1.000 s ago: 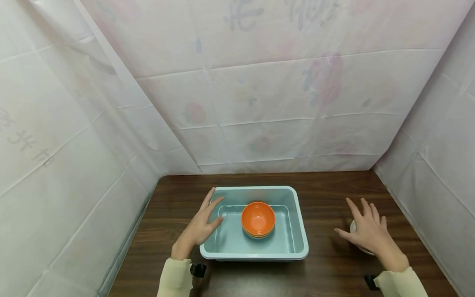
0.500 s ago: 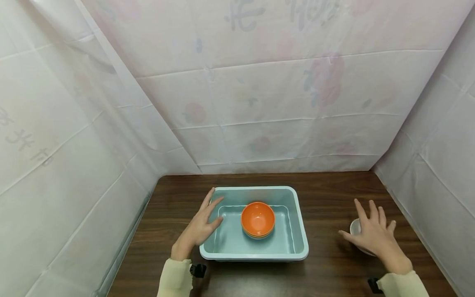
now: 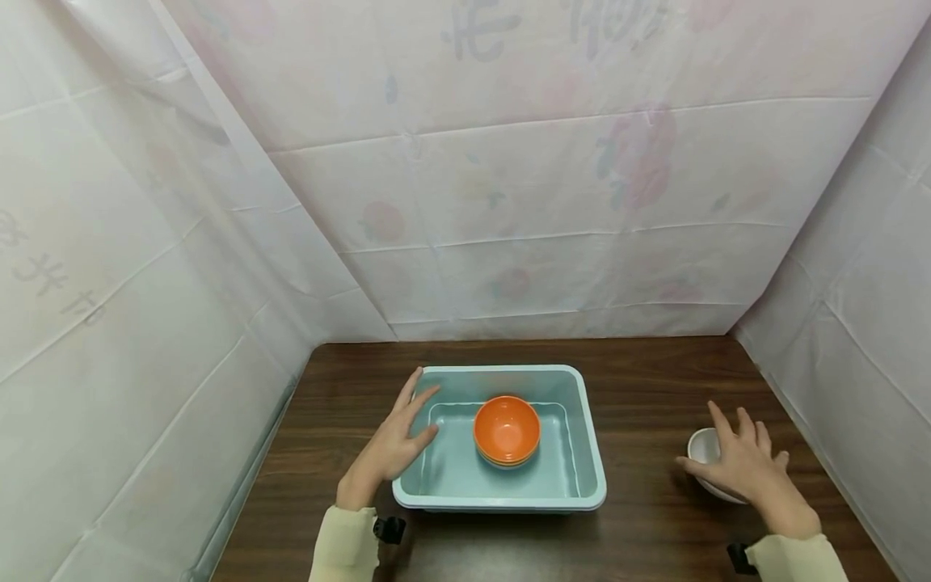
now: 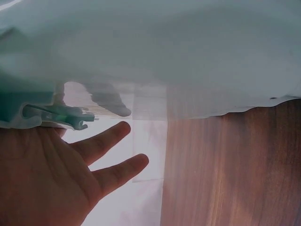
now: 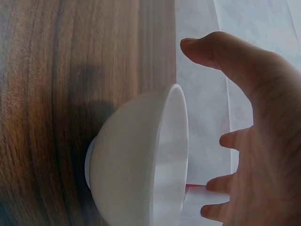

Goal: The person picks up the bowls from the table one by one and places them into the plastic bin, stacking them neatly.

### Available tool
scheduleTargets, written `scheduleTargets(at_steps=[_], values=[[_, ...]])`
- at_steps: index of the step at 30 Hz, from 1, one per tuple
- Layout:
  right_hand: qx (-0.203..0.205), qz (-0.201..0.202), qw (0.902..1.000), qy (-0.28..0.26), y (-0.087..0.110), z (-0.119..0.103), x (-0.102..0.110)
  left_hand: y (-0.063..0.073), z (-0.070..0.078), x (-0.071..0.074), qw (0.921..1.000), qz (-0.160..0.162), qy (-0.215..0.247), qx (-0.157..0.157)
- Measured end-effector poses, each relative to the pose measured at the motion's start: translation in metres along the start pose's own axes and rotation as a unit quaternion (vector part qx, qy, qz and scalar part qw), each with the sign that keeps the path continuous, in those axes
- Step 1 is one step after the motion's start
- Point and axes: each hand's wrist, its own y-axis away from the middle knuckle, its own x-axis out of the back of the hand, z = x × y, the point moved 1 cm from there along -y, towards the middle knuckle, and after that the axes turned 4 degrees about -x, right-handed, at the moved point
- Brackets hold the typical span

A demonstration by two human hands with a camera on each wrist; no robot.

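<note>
My right hand point(image 3: 749, 469) hovers with spread fingers over a white bowl point(image 3: 704, 447) on the table's right side. In the right wrist view the white bowl point(image 5: 136, 155) stands upright on the wood, and the thumb and fingers point(image 5: 221, 182) are apart from its rim. My left hand point(image 3: 389, 444) lies with spread fingers at the left rim of a light blue plastic basin point(image 3: 502, 503). Inside the basin sits an orange bowl point(image 3: 507, 428), stacked on at least one more bowl whose rim shows beneath it. The left wrist view shows the left hand point(image 4: 51, 174) close under the basin's edge.
The dark wooden table point(image 3: 640, 372) carries the basin near its middle. White printed sheets hang behind it point(image 3: 509, 202) and along the left point(image 3: 182, 323) and right point(image 3: 865, 267) sides.
My right hand has moved a little to the right and toward me, so more of the white bowl shows. The left hand, basin and orange bowl have stayed in place.
</note>
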Motion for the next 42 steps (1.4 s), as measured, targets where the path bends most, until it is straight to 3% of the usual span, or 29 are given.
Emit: scheduleTargets(at_steps=[11, 21, 34, 42], values=[[-0.006, -0.024, 0.9997, -0.005, -0.003, 0.005, -0.001, 0.001, 0.0, 0.0, 1.0, 0.0, -0.002, 0.002], [0.02, -0.019, 0.9996, 0.005, -0.009, 0.008, -0.004, 0.0, 0.002, 0.001, 0.9999, -0.003, -0.008, 0.013], [-0.026, -0.089, 0.9957, 0.006, -0.007, 0.004, 0.0, 0.0, 0.002, 0.0, 0.9999, 0.006, -0.015, 0.002], [-0.039, -0.096, 0.9946, 0.011, -0.005, -0.001, 0.002, 0.0, 0.003, 0.0, 0.9999, 0.006, -0.01, 0.008]])
